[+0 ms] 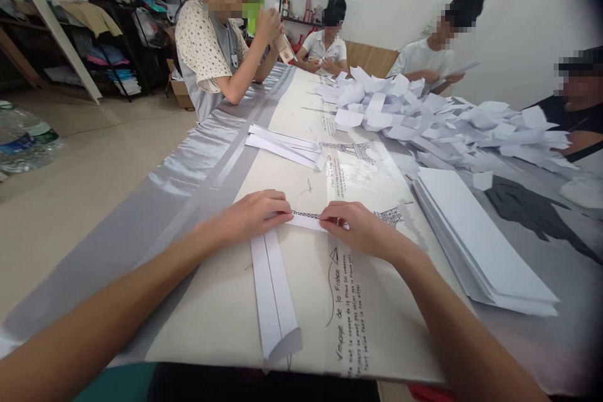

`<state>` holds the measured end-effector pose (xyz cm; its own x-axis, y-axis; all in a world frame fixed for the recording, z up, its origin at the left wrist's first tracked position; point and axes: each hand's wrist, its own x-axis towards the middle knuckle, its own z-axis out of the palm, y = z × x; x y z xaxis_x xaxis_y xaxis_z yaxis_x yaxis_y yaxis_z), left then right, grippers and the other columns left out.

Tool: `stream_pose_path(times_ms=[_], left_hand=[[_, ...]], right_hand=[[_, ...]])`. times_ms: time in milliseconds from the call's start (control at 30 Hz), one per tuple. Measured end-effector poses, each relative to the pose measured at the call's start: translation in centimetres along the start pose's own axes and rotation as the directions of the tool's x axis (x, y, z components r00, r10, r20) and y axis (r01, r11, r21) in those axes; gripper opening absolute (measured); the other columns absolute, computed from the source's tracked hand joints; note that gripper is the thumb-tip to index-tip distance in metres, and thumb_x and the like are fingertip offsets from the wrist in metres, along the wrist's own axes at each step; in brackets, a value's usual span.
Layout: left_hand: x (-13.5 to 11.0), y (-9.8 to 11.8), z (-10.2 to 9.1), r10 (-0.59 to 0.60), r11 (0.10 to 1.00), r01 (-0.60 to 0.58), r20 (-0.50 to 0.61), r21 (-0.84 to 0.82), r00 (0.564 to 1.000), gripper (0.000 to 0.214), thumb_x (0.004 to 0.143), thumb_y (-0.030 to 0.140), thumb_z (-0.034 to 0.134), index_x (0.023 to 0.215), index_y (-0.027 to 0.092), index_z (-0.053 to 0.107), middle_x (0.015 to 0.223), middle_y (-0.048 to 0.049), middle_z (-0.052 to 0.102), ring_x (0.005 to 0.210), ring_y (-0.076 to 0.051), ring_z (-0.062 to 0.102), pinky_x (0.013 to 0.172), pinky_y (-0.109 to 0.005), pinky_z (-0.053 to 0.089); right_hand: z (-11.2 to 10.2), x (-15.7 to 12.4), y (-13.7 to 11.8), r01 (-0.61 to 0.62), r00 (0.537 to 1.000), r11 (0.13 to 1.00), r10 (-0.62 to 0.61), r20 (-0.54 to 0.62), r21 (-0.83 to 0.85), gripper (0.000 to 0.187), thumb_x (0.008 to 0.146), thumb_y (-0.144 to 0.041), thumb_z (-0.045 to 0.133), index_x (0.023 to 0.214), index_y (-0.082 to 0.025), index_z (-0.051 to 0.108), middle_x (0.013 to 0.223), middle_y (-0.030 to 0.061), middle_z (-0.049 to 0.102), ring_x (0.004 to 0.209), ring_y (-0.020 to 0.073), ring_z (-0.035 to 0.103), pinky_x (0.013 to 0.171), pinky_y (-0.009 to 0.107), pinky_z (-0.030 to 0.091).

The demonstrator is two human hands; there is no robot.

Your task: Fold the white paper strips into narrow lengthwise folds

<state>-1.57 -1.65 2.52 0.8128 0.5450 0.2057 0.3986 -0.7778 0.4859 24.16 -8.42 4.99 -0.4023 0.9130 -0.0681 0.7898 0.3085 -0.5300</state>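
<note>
My left hand (259, 215) is closed, thumb and fingers pinching the left end of a small white paper strip (307, 222). At the strip's other end, the fingers of my right hand (360, 226) pinch it, so it spans the gap between my hands just above the tablecloth (211, 320). Part of the strip is hidden under my right fingers. Just below my left hand lies a long white folded paper (273, 298) with a dark line along it and a curled near corner. Farther off, several white paper strips (285, 147) lie spread in a loose bundle.
To the right lies a stack of long white papers (480, 235). Behind it spreads a large heap of folded white papers (400, 110). Several people sit around the table; one at the left (226, 38) holds up a paper item. Water bottles (28, 135) stand on the floor.
</note>
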Motion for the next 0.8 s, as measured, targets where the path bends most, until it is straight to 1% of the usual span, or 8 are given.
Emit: stream_pose_path(times_ms=[100,200,400,667,733,767,800], left_hand=[[0.2,-0.2,0.4,-0.121,0.991,0.118,-0.042,-0.071,0.992,0.026,0.1,0.035,0.051,0.087,0.021,0.068,0.091,-0.0021,0.064,0.083,-0.017,0.061,0.073,-0.028,0.043],[0.4,-0.8,0.9,-0.179,0.978,0.169,-0.073,-0.123,0.981,0.02,0.096,0.035,0.057,0.086,0.022,0.069,0.092,-0.001,0.064,0.083,-0.017,0.06,0.073,-0.028,0.043],[0.4,-1.2,1.2,-0.214,0.966,0.198,-0.085,-0.164,0.973,0.018,0.093,0.035,0.061,0.084,0.022,0.068,0.096,-0.0006,0.062,0.08,-0.015,0.059,0.072,-0.029,0.043],[0.6,-1.4,1.7,-0.216,0.953,0.185,-0.111,-0.239,0.97,0.015,0.091,0.033,0.063,0.083,0.022,0.067,0.095,-0.0009,0.064,0.091,-0.018,0.063,0.082,-0.03,0.047],[0.6,-1.5,1.8,-0.214,0.952,0.18,-0.12,-0.247,0.969,0.014,0.091,0.033,0.063,0.083,0.022,0.067,0.094,-0.0009,0.064,0.091,-0.018,0.063,0.082,-0.03,0.047],[0.6,-1.5,1.8,-0.214,0.954,0.179,-0.127,-0.241,0.969,0.014,0.091,0.033,0.063,0.083,0.022,0.067,0.094,-0.001,0.063,0.09,-0.018,0.063,0.082,-0.03,0.047],[0.7,-1.6,1.8,-0.212,0.957,0.177,-0.136,-0.228,0.968,0.015,0.091,0.033,0.062,0.083,0.022,0.067,0.093,-0.0012,0.063,0.089,-0.018,0.063,0.082,-0.031,0.047]], right_hand=[[0.3,0.2,0.1,-0.054,0.998,0.999,0.054,-0.027,0.007,0.019,0.097,-0.029,0.05,0.086,-0.022,0.065,0.088,0.004,0.067,0.076,0.0191,0.059,0.065,0.034,0.045],[0.6,0.3,0.1,-0.079,0.996,0.997,0.078,-0.042,-0.008,0.015,0.095,-0.027,0.052,0.086,-0.023,0.063,0.089,0.0032,0.066,0.078,0.019,0.058,0.066,0.034,0.045],[0.9,0.6,-0.1,-0.104,0.993,0.993,0.101,-0.064,-0.054,0.014,0.092,-0.023,0.053,0.081,-0.022,0.06,0.087,0.0028,0.064,0.077,0.0186,0.057,0.065,0.033,0.044],[1.1,0.6,0.0,-0.107,0.992,0.988,0.099,-0.076,-0.114,0.015,0.093,-0.02,0.051,0.08,-0.022,0.058,0.082,0.0022,0.063,0.072,0.0178,0.056,0.061,0.032,0.043],[1.2,0.5,0.0,-0.101,0.993,0.985,0.092,-0.072,-0.14,0.014,0.094,-0.02,0.05,0.087,-0.022,0.062,0.084,0.0025,0.063,0.072,0.0179,0.057,0.06,0.032,0.044],[1.3,0.5,0.0,-0.082,0.994,0.984,0.07,-0.08,-0.16,0.015,0.094,-0.019,0.05,0.096,-0.022,0.064,0.089,0.0032,0.064,0.074,0.0182,0.058,0.06,0.032,0.046],[1.4,0.5,0.0,-0.043,0.995,0.981,0.026,-0.095,-0.19,0.021,0.095,-0.017,0.049,0.106,-0.023,0.066,0.096,0.0043,0.065,0.078,0.019,0.06,0.061,0.032,0.047]])
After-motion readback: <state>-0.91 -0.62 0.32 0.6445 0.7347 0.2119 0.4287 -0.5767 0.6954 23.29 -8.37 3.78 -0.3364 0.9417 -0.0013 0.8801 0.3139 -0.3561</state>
